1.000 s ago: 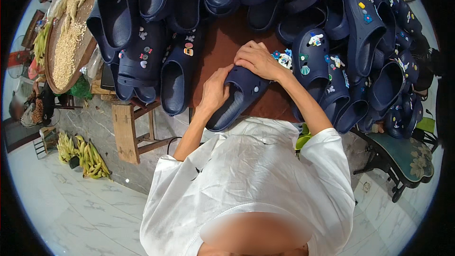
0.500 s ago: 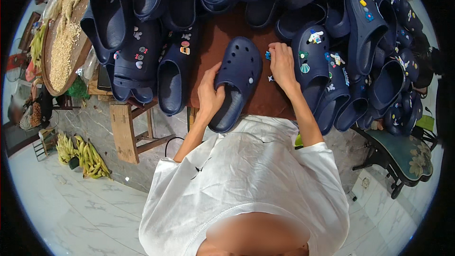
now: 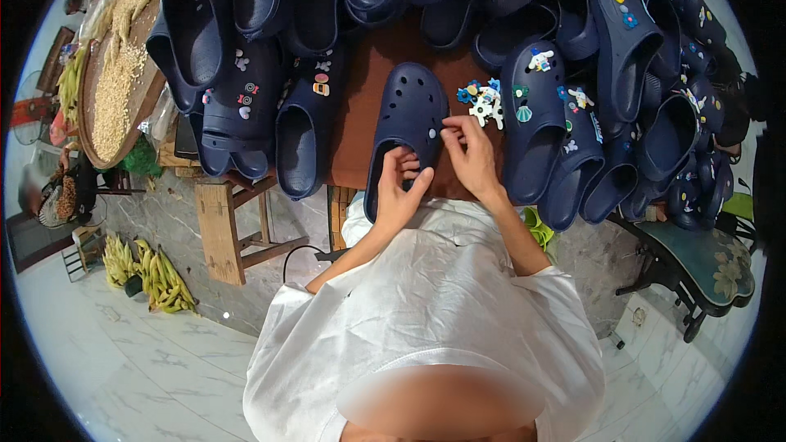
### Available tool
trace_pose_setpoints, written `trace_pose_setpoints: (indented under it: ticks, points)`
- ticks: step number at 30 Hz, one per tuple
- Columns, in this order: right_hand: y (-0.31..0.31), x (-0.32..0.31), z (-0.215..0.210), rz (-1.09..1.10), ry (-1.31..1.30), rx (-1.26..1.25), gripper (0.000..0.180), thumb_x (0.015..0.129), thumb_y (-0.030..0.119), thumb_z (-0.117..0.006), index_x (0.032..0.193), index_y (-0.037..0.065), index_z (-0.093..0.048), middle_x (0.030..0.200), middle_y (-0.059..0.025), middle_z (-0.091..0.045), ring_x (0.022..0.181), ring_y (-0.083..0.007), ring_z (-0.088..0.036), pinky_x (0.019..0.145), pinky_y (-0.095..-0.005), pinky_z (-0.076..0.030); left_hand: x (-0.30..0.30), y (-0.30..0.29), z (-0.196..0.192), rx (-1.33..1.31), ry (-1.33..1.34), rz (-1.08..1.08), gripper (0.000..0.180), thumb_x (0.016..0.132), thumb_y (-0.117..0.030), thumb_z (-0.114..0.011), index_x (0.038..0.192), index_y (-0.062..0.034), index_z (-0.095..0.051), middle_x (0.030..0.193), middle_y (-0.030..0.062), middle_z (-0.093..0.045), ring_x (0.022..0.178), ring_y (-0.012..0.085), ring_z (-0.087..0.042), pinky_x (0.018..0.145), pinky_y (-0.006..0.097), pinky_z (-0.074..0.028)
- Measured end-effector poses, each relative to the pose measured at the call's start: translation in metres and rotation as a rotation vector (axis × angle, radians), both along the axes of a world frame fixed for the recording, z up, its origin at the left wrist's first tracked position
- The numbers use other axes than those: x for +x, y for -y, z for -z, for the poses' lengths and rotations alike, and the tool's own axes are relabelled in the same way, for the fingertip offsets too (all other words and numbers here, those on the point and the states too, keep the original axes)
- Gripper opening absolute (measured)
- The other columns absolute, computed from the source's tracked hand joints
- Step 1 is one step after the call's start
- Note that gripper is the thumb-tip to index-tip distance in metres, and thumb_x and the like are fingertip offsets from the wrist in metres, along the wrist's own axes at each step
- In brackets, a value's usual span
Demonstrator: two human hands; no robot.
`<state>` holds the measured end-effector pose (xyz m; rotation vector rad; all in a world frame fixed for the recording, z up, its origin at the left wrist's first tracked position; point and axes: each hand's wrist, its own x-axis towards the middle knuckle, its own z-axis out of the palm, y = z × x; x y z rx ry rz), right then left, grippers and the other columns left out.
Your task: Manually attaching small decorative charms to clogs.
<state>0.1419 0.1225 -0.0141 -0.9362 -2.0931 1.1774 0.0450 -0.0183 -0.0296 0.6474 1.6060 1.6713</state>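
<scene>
A navy blue clog [image 3: 412, 98] with round holes lies toe away from me on the brown table, one small white charm [image 3: 432, 134] on its right side. The curled fingers of my left hand [image 3: 397, 200] reach into the clog's foot opening and grip its upper; their tips are partly hidden. Beside the clog's right edge is my right hand [image 3: 475, 162], thumb and fingers bent together close to the white charm. Whatever it may hold is too small to make out. Just beyond it lies a small pile of loose blue, white and black charms [image 3: 485, 102].
Many navy clogs crowd the table, among them a charm-decorated clog [image 3: 524, 151] on the right and another decorated clog [image 3: 299, 151] on the left. The brown tabletop [image 3: 360, 131] shows between them. A wooden stool [image 3: 219, 233] stands below left, a patterned chair [image 3: 704, 266] at right.
My right hand has moved left from the charms to the clog's side, uncovering the pile. My left hand has shifted from the clog's left edge into its opening.
</scene>
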Motion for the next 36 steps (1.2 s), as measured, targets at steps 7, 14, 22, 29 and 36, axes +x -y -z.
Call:
trace_pose_setpoints:
  ticks: [7,14,22,29,36]
  points:
    - [0.007,0.000,0.016,-0.050,-0.029,-0.090,0.039,0.088,0.015,-0.071,0.123,0.006,-0.057,0.108,-0.0091,-0.053,0.092,-0.0213,-0.057,0.074,-0.0311,-0.051,-0.016,-0.034,-0.008,-0.149,0.254,0.017,0.029,0.092,-0.022,-0.069,0.104,0.0040,-0.061,0.098,0.0034,-0.063,0.085,0.0084,-0.055,0.075,0.023,-0.045]
    - [0.001,-0.008,0.017,-0.076,-0.081,-0.114,0.042,0.084,0.018,-0.076,0.123,0.011,-0.062,0.103,-0.0063,-0.052,0.088,-0.0185,-0.056,0.073,-0.0301,-0.050,-0.020,-0.028,0.002,-0.119,0.114,-0.030,0.024,0.093,-0.019,-0.067,0.093,0.0045,-0.062,0.088,0.0045,-0.064,0.075,0.0077,-0.054,0.062,0.023,-0.043]
    - [0.005,-0.022,0.039,0.020,-0.120,0.247,0.026,0.087,0.013,-0.071,0.113,0.010,-0.069,0.093,-0.0089,-0.055,0.081,-0.0241,-0.059,0.071,-0.0322,-0.050,-0.037,-0.025,0.021,-0.322,0.140,0.111,0.025,0.092,-0.021,-0.070,0.083,-0.0007,-0.059,0.079,-0.0023,-0.056,0.065,0.0046,-0.046,0.049,0.022,-0.034]
    - [-0.018,-0.036,0.036,0.194,-0.139,0.062,0.013,0.095,0.012,-0.058,0.103,0.002,-0.061,0.098,-0.0157,-0.064,0.088,-0.0341,-0.064,0.076,-0.0403,-0.050,-0.021,-0.029,0.011,-0.173,0.066,0.048,0.039,0.090,-0.017,-0.070,0.117,0.0080,-0.058,0.112,0.0110,-0.065,0.100,0.0163,-0.060,0.087,0.029,-0.048]
    - [-0.044,-0.003,0.016,0.162,0.198,0.289,0.020,0.096,0.011,-0.056,0.115,0.003,-0.056,0.109,-0.0188,-0.055,0.093,-0.0416,-0.061,0.076,-0.0486,-0.050,-0.017,-0.031,0.004,-0.123,0.033,-0.066,0.041,0.086,-0.025,-0.075,0.108,0.0056,-0.061,0.090,0.0022,-0.062,0.075,0.0097,-0.052,0.066,0.024,-0.044]
